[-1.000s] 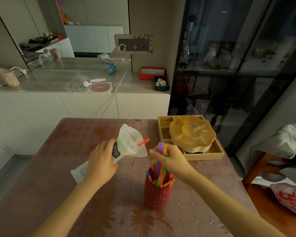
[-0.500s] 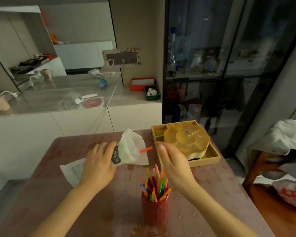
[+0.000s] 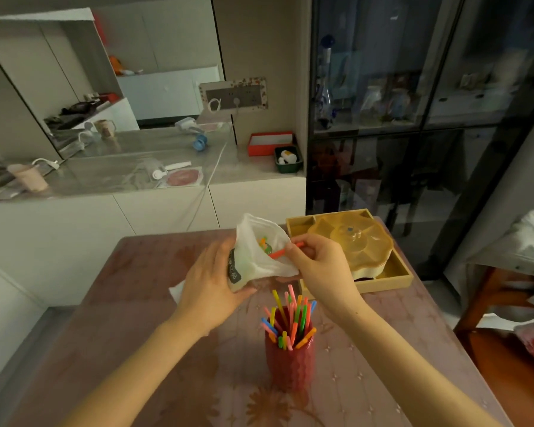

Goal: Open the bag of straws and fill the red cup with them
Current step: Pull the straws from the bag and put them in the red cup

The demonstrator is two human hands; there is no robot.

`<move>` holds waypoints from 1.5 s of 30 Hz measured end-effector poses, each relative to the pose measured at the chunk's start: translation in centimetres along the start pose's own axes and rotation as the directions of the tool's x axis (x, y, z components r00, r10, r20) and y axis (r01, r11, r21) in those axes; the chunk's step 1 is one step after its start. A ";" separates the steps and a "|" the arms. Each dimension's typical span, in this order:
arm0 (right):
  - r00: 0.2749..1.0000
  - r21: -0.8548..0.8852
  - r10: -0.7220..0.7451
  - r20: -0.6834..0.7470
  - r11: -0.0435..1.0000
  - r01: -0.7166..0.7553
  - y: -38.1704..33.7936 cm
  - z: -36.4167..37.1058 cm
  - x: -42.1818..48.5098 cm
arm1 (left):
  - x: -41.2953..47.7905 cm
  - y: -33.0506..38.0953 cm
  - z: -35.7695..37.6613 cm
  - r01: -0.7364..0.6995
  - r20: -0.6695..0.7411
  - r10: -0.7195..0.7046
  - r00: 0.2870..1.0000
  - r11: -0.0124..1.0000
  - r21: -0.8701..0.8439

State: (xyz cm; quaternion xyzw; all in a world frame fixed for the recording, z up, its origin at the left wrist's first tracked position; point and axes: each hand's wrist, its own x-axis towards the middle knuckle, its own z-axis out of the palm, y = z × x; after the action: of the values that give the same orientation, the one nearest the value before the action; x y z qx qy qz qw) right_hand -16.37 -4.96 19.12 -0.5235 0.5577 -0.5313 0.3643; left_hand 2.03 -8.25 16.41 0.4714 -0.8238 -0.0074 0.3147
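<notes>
A white plastic bag [image 3: 259, 245] with an open mouth is held up above the table, my left hand [image 3: 211, 283] gripping its lower left side. My right hand [image 3: 319, 266] is at the bag's mouth, its fingertips pinched on an orange straw [image 3: 285, 249] that sticks out of the bag. A few more coloured straws show inside the bag. In front of both hands stands the red cup [image 3: 290, 359], upright, with several coloured straws [image 3: 290, 317] fanning out of its top.
A yellow wooden tray with an amber flower-shaped lidded dish [image 3: 352, 241] sits just right of my right hand. White paper [image 3: 176, 292] lies under my left hand. The brown patterned table [image 3: 130, 334] ends near a white counter behind and a chair [image 3: 503, 306] at right.
My right hand let go of a bunch of straws into the cup, then rose to the bag's mouth and pinched the orange straw. The bag has tilted up, its mouth more open.
</notes>
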 end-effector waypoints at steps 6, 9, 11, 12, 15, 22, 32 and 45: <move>0.993 -0.066 -0.110 0.032 0.992 0.112 -1.2 0.5 -1.1 | -1.1 0.8 0.5 0.193 -0.070 -0.231 0.971 0.918 -0.346; 0.993 -0.013 -0.086 0.080 0.996 0.087 -1.3 0.4 -1.3 | -0.9 0.3 0.6 0.181 -0.097 -0.209 0.973 0.954 -0.239; 0.996 0.142 0.036 0.087 0.989 -0.048 -1.1 0.2 -1.3 | -0.3 -0.4 0.4 0.150 -0.069 -0.155 0.986 0.986 -0.070; 0.987 0.255 0.126 0.099 0.956 -0.148 -0.9 0.1 -1.2 | -0.1 -0.6 0.2 0.101 -0.043 -0.099 0.994 0.994 0.048; 0.932 0.550 0.332 0.147 0.756 -0.356 0.1 0.2 -0.9 | 0.7 -1.2 -0.7 -0.138 -0.001 0.146 0.989 0.939 0.314; 0.777 0.851 0.547 0.312 0.203 -0.485 1.5 1.6 0.8 | 5.6 -0.3 -4.9 -0.533 0.268 0.486 0.832 0.565 0.629; 0.678 0.823 0.479 0.558 -0.209 -0.529 1.1 3.5 2.4 | 10.4 3.0 -6.9 -0.806 0.656 0.509 0.557 0.141 0.575; 0.844 0.898 0.342 0.414 -0.003 -0.439 2.1 1.7 2.8 | 6.9 -0.1 -6.0 -0.540 0.482 0.263 0.836 0.554 0.634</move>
State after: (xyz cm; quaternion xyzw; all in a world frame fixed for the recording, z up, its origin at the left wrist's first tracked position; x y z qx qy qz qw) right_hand -15.62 -8.23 17.24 0.0029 0.1782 -0.6175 0.7661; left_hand 2.80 -12.04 24.74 0.3450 -0.8782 0.3262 -0.0583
